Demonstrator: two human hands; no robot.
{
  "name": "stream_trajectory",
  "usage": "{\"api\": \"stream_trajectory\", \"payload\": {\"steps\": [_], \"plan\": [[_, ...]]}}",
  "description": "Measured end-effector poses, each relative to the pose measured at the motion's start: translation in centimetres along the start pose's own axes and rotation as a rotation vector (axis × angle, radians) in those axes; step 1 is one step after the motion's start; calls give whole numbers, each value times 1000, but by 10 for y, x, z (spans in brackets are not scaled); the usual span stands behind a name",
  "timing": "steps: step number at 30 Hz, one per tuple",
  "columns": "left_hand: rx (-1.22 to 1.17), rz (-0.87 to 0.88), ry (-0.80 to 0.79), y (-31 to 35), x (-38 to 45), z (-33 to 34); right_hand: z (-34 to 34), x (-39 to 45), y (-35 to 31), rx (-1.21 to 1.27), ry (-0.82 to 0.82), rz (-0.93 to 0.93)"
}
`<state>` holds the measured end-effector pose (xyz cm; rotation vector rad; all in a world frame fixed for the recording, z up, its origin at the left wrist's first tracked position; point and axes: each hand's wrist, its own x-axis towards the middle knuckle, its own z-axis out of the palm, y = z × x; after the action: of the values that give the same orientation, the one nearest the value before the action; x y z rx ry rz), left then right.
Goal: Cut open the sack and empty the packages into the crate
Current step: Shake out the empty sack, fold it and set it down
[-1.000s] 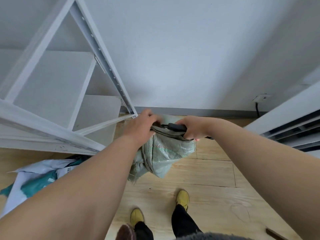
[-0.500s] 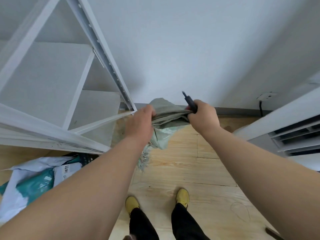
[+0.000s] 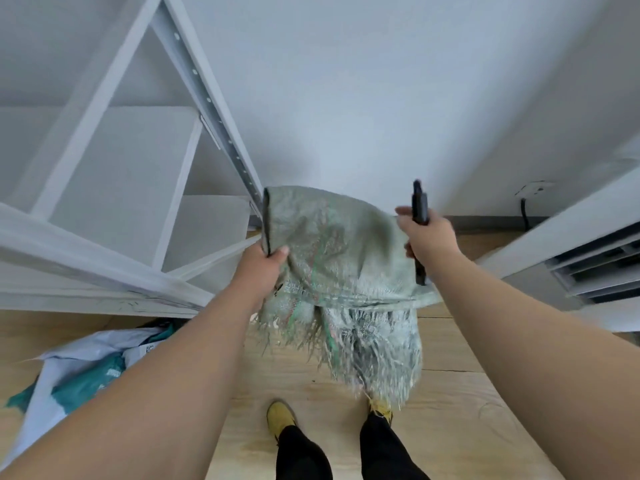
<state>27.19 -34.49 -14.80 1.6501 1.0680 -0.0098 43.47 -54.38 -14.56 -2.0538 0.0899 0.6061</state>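
A limp grey-green woven sack [image 3: 341, 258] is stretched out flat between my hands at chest height, its frayed cut edge hanging down toward the floor. My left hand [image 3: 264, 268] pinches the sack's left edge. My right hand [image 3: 427, 237] grips the right edge together with a black cutter [image 3: 419, 209], whose tip points up. White and teal packages [image 3: 86, 368] lie piled at the lower left, partly behind my left arm. I cannot make out the crate under them.
A white metal shelf frame [image 3: 221, 133] stands to the left, close to my left hand. Another white shelf [image 3: 588, 244] is at the right. A white wall is ahead with a socket [image 3: 533, 190] low down. My feet [image 3: 282, 415] stand on the wooden floor.
The sack was bunched between my hands; now both hands have moved apart and up, spreading it flat. The cutter in my right hand has turned upright.
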Motion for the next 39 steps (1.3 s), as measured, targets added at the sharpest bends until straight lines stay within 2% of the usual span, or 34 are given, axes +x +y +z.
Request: {"api": "stream_trajectory", "payload": {"steps": [2,4,6,8,11,13,15,18,19,22,27,32,35,37,39], "plan": [[-95,-12,91,-3,9,-4,6,-1,37,-366,-222,107],[4,37,199,-4,17,-5,15,-3,66,-536,-227,236],[203,105,229,-6,25,0,26,-1,84,-458,-82,273],[373,175,161,-14,33,9,41,0,86,-295,-68,279],[588,318,52,-37,47,28,68,7,75,221,-104,419],[664,387,-4,-57,56,44,81,21,73,428,-73,538],[728,502,-84,-78,65,63,92,42,84,410,-91,607],[791,681,-190,-113,97,93,107,75,117,272,-223,669],[814,709,-209,-124,112,104,113,86,132,230,-225,659],[891,755,-175,-152,161,137,140,119,179,156,-32,513],[787,867,-11,-221,239,184,194,161,250,224,178,234],[744,943,232,-299,303,191,256,202,291,220,185,-87],[825,811,326,-355,321,177,307,219,318,242,125,-223],[925,687,273,-402,324,174,338,225,352,170,50,-151],[1059,570,107,-443,323,176,363,232,397,13,-56,80]]}}
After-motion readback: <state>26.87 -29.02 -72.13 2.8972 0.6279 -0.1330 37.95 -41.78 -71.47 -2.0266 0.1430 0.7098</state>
